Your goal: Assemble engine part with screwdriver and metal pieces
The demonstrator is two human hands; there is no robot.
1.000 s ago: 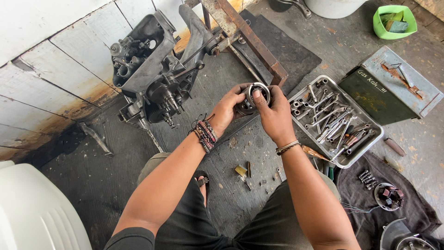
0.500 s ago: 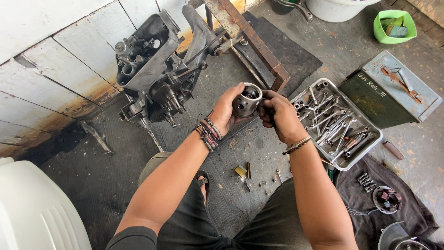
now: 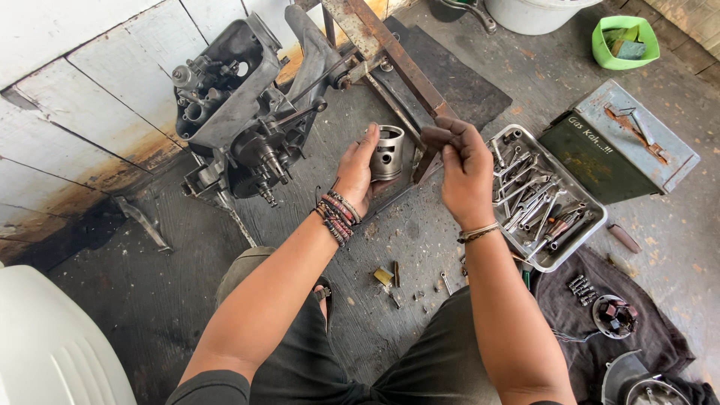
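**Piston held in left hand, right hand drawn clear**

The engine block (image 3: 247, 112) occupies the upper left of the frame, propped against a rusted steel frame (image 3: 397, 64) on the grey concrete floor (image 3: 187, 300). A grey-green metal box (image 3: 619, 142) sits at the right edge, and just left of it lies a metal tray (image 3: 574, 251) filled with spanners and small tools. A dark cloth (image 3: 577, 307) at lower right carries loose parts.

At the centre of the frame, the left hand (image 3: 355, 171) grips the piston (image 3: 387, 152) — a short grey metal cylinder, open end up, with a round hole in its side wall. The fingers wrap behind it and the thumb rises along its left side. The right hand (image 3: 465, 176) stands just right of the piston, apart from it, fingers curled and pinched together at the tips; whether anything is held between them cannot be told.

Compared with the earlier frames, both hands then closed together on the piston; the right hand has since separated — the piston now rests in the left hand alone.
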